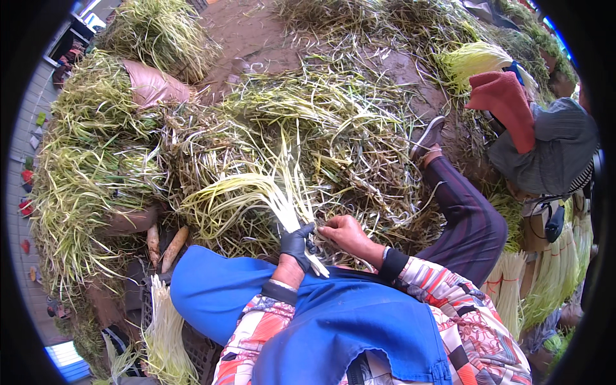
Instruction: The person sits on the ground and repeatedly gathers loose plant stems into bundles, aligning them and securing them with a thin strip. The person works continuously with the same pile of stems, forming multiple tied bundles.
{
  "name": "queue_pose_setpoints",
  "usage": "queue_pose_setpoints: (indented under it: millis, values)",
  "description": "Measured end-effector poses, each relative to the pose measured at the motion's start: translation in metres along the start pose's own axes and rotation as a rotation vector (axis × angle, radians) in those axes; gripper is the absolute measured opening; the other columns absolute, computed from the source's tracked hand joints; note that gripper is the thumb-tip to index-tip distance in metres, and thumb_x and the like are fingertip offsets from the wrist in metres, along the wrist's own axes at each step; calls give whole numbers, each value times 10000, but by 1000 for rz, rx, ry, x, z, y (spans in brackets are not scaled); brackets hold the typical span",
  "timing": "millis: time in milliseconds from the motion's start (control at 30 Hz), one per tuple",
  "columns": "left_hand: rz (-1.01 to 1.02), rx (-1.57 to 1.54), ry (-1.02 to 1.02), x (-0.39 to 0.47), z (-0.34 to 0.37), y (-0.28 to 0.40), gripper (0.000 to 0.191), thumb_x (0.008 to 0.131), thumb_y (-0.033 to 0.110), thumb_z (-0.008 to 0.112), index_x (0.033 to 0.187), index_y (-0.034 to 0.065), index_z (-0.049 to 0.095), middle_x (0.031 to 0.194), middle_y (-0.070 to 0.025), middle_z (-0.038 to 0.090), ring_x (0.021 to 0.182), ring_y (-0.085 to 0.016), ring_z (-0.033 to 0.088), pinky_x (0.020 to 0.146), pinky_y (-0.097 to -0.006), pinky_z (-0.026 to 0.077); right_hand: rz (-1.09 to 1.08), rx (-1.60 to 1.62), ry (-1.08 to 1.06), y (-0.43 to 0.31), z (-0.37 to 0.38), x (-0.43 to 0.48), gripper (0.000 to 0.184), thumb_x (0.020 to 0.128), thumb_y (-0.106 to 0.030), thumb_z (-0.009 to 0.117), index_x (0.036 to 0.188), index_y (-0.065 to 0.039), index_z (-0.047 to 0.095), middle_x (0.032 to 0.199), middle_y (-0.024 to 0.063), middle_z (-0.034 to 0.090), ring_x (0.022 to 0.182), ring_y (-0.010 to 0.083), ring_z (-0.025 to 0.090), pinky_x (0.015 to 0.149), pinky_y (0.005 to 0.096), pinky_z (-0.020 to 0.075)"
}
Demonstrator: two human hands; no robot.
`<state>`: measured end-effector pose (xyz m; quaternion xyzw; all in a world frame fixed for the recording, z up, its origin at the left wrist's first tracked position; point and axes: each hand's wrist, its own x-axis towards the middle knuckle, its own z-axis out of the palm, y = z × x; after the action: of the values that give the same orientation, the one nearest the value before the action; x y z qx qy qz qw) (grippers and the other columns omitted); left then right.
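Note:
My left hand [297, 246], in a black glove, is closed around a bunch of yellow-white leafy stalks [274, 195]. Their pale stem ends stick out below the glove, above the blue apron [356, 317], and the leaves fan up and to the left. My bare right hand [347, 234] is just right of the bunch, thumb and forefinger pinched together at its edge beside the glove. Whether a thin stalk or leaf is between those fingertips cannot be told. A heap of loose leaves and stalks [337, 125] lies before me.
Large piles of leafy stalks [91, 168] stand at the left. Below them, a pale trimmed bundle [168, 332] leans by a dark plastic crate [199, 351]. Tied bundles [510, 284] stand at the right, below a person in a red head covering [505, 103].

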<state>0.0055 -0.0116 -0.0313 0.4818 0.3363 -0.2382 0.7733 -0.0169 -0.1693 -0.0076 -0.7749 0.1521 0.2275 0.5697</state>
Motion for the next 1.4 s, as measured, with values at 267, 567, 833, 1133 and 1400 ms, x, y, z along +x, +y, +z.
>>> queue_pose_setpoints:
  millis: [267, 567, 833, 1133, 1400]
  values:
    - [165, 58, 5, 11, -1, -10, 200, 800, 60, 730, 974, 63, 631, 657, 7, 585, 427, -95, 490, 338, -239, 359, -64, 265, 125, -6, 4, 6, 391, 863, -362, 664, 987, 9, 647, 811, 94, 658, 769, 163, 603, 692, 317, 488]
    - [76, 150, -10, 4, -3, -3, 228, 759, 43, 766, 948, 52, 638, 632, 7, 587, 398, -96, 472, 335, -243, 353, 61, 516, 77, 6, 20, 33, 180, 788, -142, 670, 826, 34, 680, 650, 46, 601, 579, 114, 514, 543, 269, 415]
    - [20, 80, -14, 10, -8, -3, 140, 856, 126, 686, 965, 45, 652, 618, 10, 587, 400, -99, 458, 339, -231, 332, 278, 1035, 27, 2, 14, 26, 109, 843, -92, 606, 894, -1, 636, 853, 71, 631, 715, 166, 573, 672, 283, 479]
    - [-11, -200, -77, 12, -24, 51, 140, 902, 155, 635, 1009, 71, 668, 838, -26, 682, 448, -50, 407, 361, -203, 319, 217, 1255, -234, -7, -85, 10, 134, 953, -107, 475, 821, -89, 492, 634, -23, 446, 494, 68, 355, 519, 246, 355]
    - [36, -486, -282, 22, -66, 103, 195, 984, 143, 516, 1138, 48, 586, 990, -64, 696, 461, -11, 461, 399, -220, 373, 232, -930, 374, 70, -242, -3, 214, 846, -175, 574, 984, -12, 590, 898, 200, 658, 839, 340, 651, 740, 451, 501]
